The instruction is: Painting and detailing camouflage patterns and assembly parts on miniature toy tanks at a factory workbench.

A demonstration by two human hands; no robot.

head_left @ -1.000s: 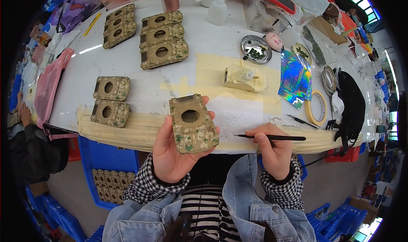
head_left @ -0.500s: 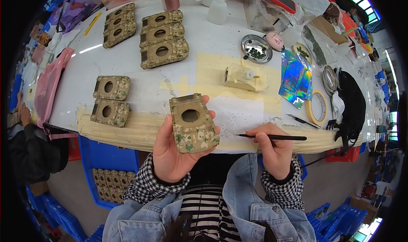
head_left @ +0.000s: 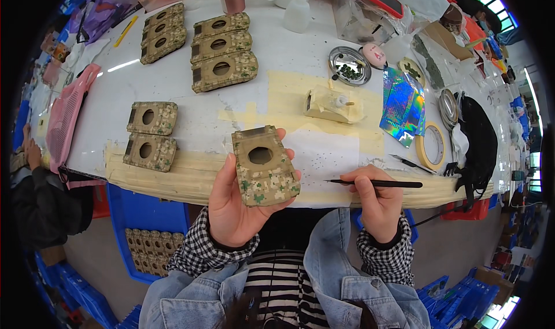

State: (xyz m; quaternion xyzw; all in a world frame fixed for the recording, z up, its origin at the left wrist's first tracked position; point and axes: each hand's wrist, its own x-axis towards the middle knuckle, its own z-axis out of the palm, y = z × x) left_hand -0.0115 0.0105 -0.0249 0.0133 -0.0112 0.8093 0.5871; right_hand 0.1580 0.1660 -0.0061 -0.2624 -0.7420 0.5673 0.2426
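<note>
My left hand [head_left: 231,193] is closed around a camouflage-painted model tank hull [head_left: 267,176], held tilted up over the table's near edge. The hull has a round hole and green, tan and pale square patches. In my right hand [head_left: 378,202], between thumb and fingers, lies a slim black fine-tipped tool [head_left: 396,184]; its exact kind is unclear. The tip points left, over a white paper sheet [head_left: 329,150] scattered with tiny dark specks. Just beyond the paper stands a masking-taped block [head_left: 332,104] with a small white nozzle-like piece on top.
Similar hulls stand at left [head_left: 149,152] and farther back [head_left: 222,71]. A round metal dish [head_left: 349,66] holds small green parts. At right lie iridescent packets [head_left: 402,106], a tape roll [head_left: 431,147] and a black pen-like tool [head_left: 413,163]. A blue crate [head_left: 124,213] with more hulls sits below.
My right hand and the black tool have shifted slightly right. The hull in my left hand has barely moved.
</note>
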